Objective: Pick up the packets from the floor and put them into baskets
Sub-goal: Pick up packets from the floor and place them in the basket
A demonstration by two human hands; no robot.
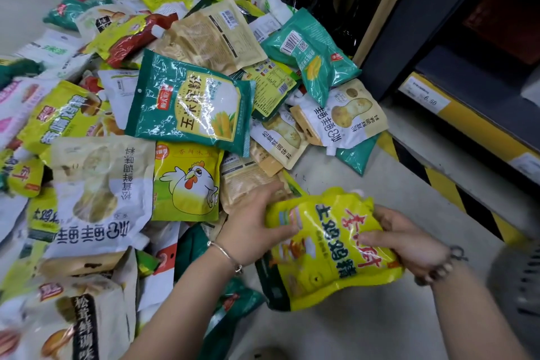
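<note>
Floor [365, 333] strewn with packets [190, 102]; left hand [252, 226] and right hand [412, 244] both grip a yellow packet [330, 248].

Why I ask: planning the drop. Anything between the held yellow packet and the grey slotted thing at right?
Only the right hand gripping the yellow packet; the grey slotted thing, perhaps a basket, is blurred.

Under you the grey floor [344, 327] carries a sprawling heap of packets [190, 102] that overlap one another, some face up and some showing their backs. It spreads across the left and middle. At its right rim a teal packet [358, 156] lies flat on the floor, just beside the yellow-and-black stripe [432, 175].
</note>
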